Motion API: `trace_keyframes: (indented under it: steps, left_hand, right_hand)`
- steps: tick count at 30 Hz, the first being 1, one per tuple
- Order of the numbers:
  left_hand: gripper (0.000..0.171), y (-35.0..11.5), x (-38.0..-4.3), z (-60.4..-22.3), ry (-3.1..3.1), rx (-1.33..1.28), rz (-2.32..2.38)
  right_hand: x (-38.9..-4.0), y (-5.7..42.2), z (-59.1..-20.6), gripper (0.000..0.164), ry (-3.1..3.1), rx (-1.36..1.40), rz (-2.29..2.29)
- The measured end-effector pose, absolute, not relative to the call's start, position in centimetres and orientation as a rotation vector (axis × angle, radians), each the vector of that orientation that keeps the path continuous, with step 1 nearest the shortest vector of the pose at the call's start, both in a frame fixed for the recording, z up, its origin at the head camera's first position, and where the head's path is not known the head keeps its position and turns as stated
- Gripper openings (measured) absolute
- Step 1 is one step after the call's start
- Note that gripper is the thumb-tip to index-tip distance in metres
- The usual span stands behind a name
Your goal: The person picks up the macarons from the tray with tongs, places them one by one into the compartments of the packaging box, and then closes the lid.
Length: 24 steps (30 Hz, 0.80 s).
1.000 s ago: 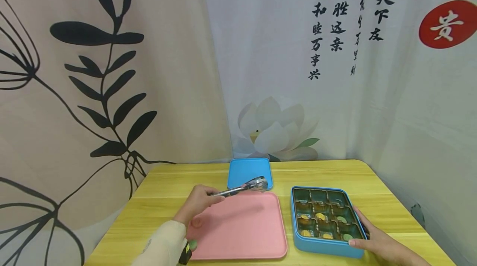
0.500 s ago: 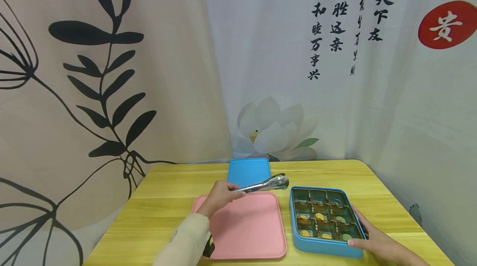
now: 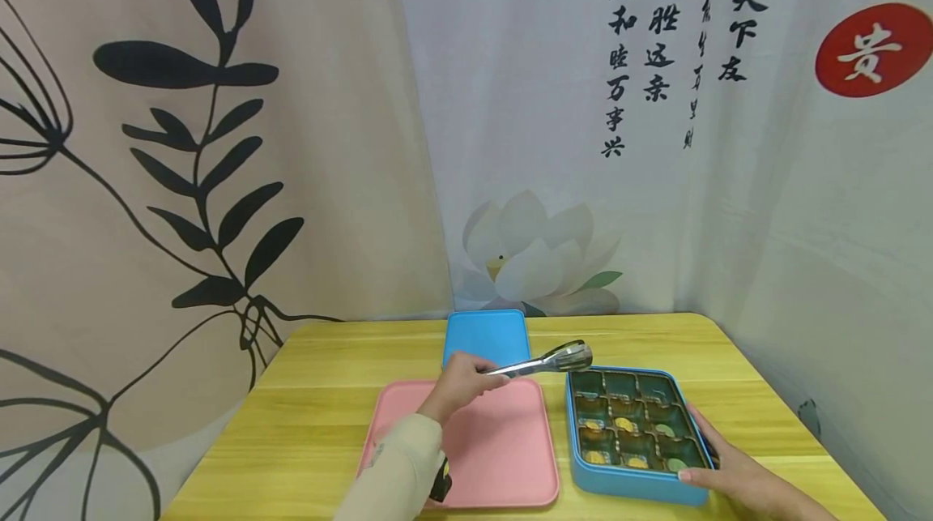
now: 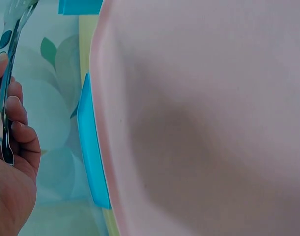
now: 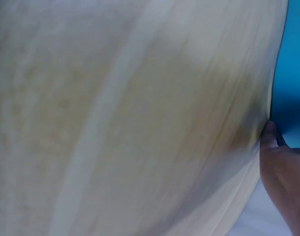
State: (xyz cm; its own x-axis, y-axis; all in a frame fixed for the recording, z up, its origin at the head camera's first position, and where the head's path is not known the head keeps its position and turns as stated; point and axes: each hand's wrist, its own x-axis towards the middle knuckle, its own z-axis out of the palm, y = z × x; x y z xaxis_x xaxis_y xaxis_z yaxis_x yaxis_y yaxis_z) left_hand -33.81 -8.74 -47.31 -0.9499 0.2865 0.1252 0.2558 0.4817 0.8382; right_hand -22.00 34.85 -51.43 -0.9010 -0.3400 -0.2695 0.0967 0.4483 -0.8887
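Note:
In the head view my left hand (image 3: 461, 383) holds a pair of shiny metal tongs (image 3: 550, 361) over the pink tray (image 3: 503, 456). The tongs' head reaches the back left corner of a blue box (image 3: 634, 482), above its rim. Whether anything sits between the tongs' ends is too unclear to tell. In the left wrist view, fingers and thumb wrap the tongs' handle. Dark, glossy compartments fill the box; several front and middle ones contain small yellow or green pieces. My right hand (image 3: 732, 460) grips the box's front right corner, thumb at the front, fingers along the side.
A flat blue lid or tray (image 3: 486, 335) lies behind the pink tray, near the table's back edge. The yellow wood-grain table (image 3: 291, 424) ends at a printed cloth backdrop (image 3: 350, 140). My left sleeve covers part of the pink tray.
My left hand has moved right across the pink tray with the tongs, from its left side to near the box. The right hand stays at the box.

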Motion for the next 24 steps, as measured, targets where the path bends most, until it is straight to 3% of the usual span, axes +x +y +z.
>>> trace_keyframes:
  steps: [24]
  left_hand:
    - [0.020, -7.3, -33.6, -48.3, 2.686, 0.487, 1.516]
  right_hand:
    - [-22.1, 34.8, -51.4, 0.098, 2.294, -0.221, -1.450]
